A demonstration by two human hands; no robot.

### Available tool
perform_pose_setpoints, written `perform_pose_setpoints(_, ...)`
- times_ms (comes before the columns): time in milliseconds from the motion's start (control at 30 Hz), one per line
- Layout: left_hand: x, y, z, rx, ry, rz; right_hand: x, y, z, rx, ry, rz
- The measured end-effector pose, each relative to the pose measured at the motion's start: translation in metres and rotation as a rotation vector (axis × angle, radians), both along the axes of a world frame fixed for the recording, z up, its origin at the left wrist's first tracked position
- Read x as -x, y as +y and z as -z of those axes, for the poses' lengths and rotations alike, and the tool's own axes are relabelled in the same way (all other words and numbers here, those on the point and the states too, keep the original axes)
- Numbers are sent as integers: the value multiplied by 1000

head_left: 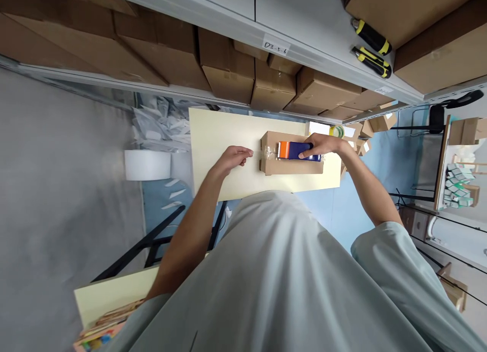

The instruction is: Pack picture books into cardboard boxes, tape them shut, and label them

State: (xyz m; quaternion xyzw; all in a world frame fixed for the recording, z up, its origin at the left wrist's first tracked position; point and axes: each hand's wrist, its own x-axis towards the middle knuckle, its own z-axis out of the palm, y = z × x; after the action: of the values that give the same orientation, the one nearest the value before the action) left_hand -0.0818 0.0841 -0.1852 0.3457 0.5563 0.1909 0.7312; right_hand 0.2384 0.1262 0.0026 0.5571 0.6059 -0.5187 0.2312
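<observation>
A closed cardboard box [292, 168] lies on the pale yellow tabletop, with clear tape [271, 152] along its top near the left end. On top of the box is a dark blue and orange tape dispenser [294, 150], its toothed orange end toward the left. My right hand [318, 144] grips the dispenser's right part from above. Left of the box, apart from it, my left hand [235, 158] hovers over the table with its fingers drawn together; whatever they may hold is too small to make out.
A shelf [228, 17] with cardboard boxes runs across the back, two utility knives [371, 50] on it. A tape roll [337, 131] lies behind my right hand. White plastic packaging [160, 124] and a white roll [147, 165] are left of the yellow tabletop [213, 139].
</observation>
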Motion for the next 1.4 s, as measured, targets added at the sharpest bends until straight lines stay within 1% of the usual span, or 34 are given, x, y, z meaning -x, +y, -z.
perform_pose_setpoints(100,-16,-2,12,32,0,2,3,-3,-2,10,-8,-1)
perform_pose_setpoints(167,-29,-4,18,74,-4,-1,5,-6,-3,11,-31,5)
perform_pose_setpoints(267,-44,-10,22,119,-20,-38,8,-10,-1,-6,-64,22)
perform_pose_setpoints(400,-51,-19,26,149,-4,-125,10,-14,4,-35,-52,4)
perform_pose_setpoints(467,-52,-24,30,157,49,-162,11,-15,5,-49,-56,-10)
perform_pose_setpoints(567,-57,-33,33,153,183,-192,11,-16,5,-62,-78,-15)
perform_pose_setpoints(633,-60,-41,30,127,231,-198,11,-17,5,-69,-78,-14)
perform_pose_setpoints(667,-61,-46,26,95,232,-204,12,-18,5,-73,-73,-15)
perform_pose_setpoints(700,-61,-50,20,36,231,-213,12,-19,5,-76,-70,-17)
perform_pose_setpoints(733,-62,-55,14,-61,230,-218,12,-20,5,-82,-69,-19)
perform_pose_setpoints(767,-62,-60,5,-192,232,-204,11,-20,6,-89,-71,-23)
perform_pose_setpoints(800,-63,-64,-3,-346,240,-161,11,-21,7,-95,-76,-27)
perform_pose_setpoints(833,-65,-67,-11,-506,255,-83,11,-21,8,-103,-82,-32)
perform_pose_setpoints(867,-68,-70,-19,-647,276,27,10,-21,8,-110,-89,-37)
perform_pose_setpoints(900,-72,-72,-26,-749,305,152,10,-21,9,-118,-93,-41)
perform_pose_setpoints(967,-82,-74,-34,-849,376,380,9,-20,10,-120,-91,-48)
perform_pose_setpoints(1033,-91,-74,-37,-868,469,515,7,-21,9,-112,-78,-51)
perform_pose_setpoints(1100,-98,-74,-38,-868,571,574,6,-21,6,-88,-56,-53)
perform_pose_setpoints(1233,-104,-76,-40,-856,705,604,4,-24,0,-93,-17,-73)
perform_pose_setpoints(1333,-106,-78,-43,-825,738,605,-2,-26,-2,-139,-8,-97)
perform_pose_setpoints(1400,-107,-79,-45,-812,736,601,-11,-27,-2,-129,13,-96)
